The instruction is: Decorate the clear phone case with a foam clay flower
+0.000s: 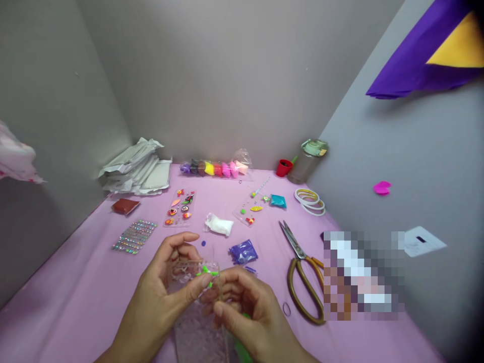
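My left hand (166, 292) grips a clear phone case (196, 333) near its top, thumb across the front and fingers behind. Small bright green pieces (209, 271) in a star-like cluster sit at the case's upper right, under my left thumb tip. My right hand (251, 307) is closed at the case's right edge, with curled fingers partly visible through the clear plastic. Behind its palm a bright green thing (244, 338) shows in part; I cannot make out its kind. Just beyond the hands lies a blue packet (244, 251) of clay, with thin blue bits beside it.
Scissors (300, 272) lie on the right beside tape rolls (310, 201). Ahead are a white clay packet (219, 225), two decorated clear cases (180, 207) (251, 209) and a teal packet (278, 201). Rhinestone strips (135, 236), silver pouches (138, 169) and a bottle (307, 161) stand around.
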`<state>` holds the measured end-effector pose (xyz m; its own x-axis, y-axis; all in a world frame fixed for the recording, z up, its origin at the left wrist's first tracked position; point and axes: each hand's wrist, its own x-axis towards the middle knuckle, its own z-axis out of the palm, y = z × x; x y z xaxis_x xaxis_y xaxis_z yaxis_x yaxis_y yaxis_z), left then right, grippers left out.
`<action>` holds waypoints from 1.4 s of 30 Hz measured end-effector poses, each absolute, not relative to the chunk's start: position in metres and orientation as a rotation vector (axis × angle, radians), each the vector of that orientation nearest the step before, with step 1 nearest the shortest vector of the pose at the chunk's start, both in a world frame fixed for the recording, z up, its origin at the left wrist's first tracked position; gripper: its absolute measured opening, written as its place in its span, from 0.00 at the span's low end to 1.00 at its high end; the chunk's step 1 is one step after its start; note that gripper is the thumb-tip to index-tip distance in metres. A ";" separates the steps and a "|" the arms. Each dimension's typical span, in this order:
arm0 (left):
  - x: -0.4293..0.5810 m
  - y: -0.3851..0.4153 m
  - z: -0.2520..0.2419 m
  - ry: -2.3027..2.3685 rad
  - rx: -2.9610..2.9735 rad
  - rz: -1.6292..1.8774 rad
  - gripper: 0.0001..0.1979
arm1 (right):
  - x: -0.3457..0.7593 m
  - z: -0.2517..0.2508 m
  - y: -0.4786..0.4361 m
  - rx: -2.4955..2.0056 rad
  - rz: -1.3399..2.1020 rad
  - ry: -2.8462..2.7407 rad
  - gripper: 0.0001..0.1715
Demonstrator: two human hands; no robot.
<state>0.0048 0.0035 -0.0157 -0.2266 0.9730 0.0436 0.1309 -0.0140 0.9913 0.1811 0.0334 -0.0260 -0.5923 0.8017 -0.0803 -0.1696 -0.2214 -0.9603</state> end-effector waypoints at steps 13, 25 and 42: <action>0.002 0.004 -0.019 1.438 1.208 1.326 0.23 | 0.181 -0.021 0.030 -0.819 1.871 -1.365 0.11; 0.002 0.003 -0.019 1.450 1.199 1.344 0.21 | 0.181 -0.023 0.031 -0.830 1.879 -1.356 0.12; -0.001 0.009 -0.011 1.335 1.083 1.263 0.15 | 0.180 -0.023 0.038 -0.773 2.079 -1.111 0.21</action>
